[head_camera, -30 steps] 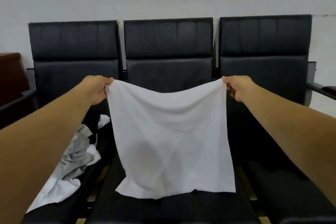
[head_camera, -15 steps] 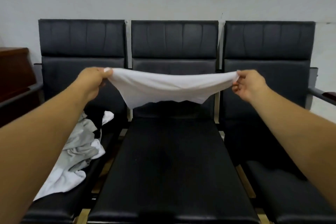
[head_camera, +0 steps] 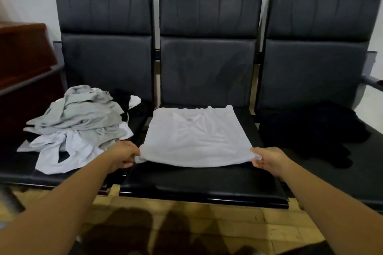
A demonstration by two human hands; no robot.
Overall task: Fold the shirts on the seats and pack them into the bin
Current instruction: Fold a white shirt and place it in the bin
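Observation:
A white shirt (head_camera: pixel 194 138) lies spread flat on the middle black seat (head_camera: pixel 205 184), its neck toward the backrest. My left hand (head_camera: pixel 124 156) pinches its near left corner and my right hand (head_camera: pixel 267 158) pinches its near right corner; the near edge is lifted slightly off the seat. A heap of grey and white shirts (head_camera: pixel 76 126) lies on the left seat. A dark garment (head_camera: pixel 315 128) lies on the right seat. No bin is in view.
Three black padded seats stand in a row against a pale wall. A dark red wooden cabinet (head_camera: pixel 22 56) stands at the far left. A metal armrest (head_camera: pixel 373 82) juts out at the right. Yellowish tiled floor (head_camera: pixel 228 225) lies in front of the seats.
The white shirt was held up in the air between both hands, then swung out flat; now it lies spread on the middle seat, both hands lowered with its near corners.

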